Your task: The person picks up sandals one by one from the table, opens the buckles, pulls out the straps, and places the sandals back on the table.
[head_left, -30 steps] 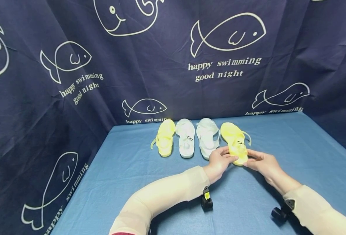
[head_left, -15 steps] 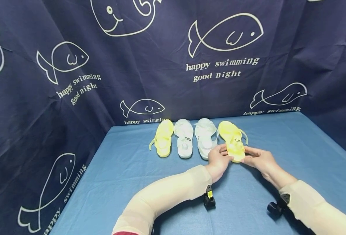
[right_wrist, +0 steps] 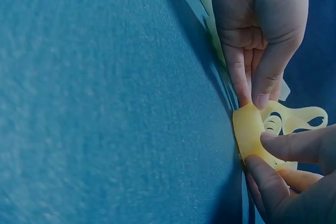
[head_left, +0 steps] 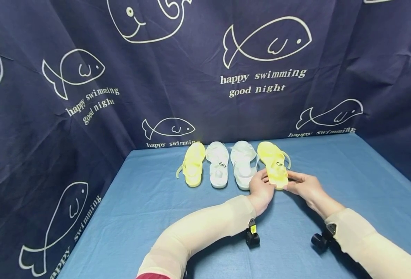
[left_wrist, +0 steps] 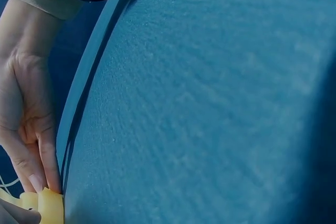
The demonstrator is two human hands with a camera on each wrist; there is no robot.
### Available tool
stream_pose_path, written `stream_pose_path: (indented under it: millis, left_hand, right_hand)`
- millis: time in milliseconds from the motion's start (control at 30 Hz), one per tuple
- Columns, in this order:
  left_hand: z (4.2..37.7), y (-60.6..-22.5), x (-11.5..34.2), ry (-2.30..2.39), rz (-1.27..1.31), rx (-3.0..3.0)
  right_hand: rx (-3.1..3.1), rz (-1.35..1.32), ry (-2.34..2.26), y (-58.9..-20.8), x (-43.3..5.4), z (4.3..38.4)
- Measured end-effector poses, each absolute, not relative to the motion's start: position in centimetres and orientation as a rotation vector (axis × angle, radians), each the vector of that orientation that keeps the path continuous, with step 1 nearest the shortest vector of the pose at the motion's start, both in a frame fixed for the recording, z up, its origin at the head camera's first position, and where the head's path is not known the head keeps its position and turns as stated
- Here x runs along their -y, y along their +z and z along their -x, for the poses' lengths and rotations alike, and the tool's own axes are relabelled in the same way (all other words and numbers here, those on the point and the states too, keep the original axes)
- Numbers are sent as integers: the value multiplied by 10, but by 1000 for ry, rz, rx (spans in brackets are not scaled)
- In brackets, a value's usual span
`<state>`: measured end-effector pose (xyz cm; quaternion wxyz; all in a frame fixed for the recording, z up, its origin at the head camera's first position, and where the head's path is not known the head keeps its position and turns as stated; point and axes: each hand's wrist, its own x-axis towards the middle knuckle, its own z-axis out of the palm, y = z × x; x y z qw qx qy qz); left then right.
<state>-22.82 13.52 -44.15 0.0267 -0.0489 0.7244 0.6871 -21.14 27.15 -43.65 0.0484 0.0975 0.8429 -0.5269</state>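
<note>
A yellow sandal (head_left: 276,170) with a side strap lies at the right end of a row of sandals, toe toward the back curtain. My left hand (head_left: 262,190) pinches the left side of its heel end, thumb on top. From the other side, my right hand (head_left: 306,190) pinches the same heel end. The right wrist view shows both hands' fingertips on the yellow heel (right_wrist: 248,132). In the left wrist view, my right hand (left_wrist: 29,93) reaches down to the heel (left_wrist: 51,205); only a little of my left hand (left_wrist: 13,214) shows.
Left of the held sandal stand two white sandals (head_left: 243,164) (head_left: 218,164), the nearer one close beside my left hand. Another yellow sandal (head_left: 193,164) ends the row. All lie on a blue cloth-covered table (head_left: 149,217) before a navy fish-print curtain (head_left: 177,77).
Both hands have moved the right yellow sandal slightly back and left, bringing its heel closer in line with the others. The other sandals have not moved on the table.
</note>
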Motion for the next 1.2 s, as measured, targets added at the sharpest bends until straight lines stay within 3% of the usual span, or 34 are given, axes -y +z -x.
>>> stream_pose_path:
  millis: [1200]
  left_hand:
    - [238, -443, -137, 1839, 127, -2415]
  right_hand:
    - [-2464, -263, -1623, -436, -267, 222]
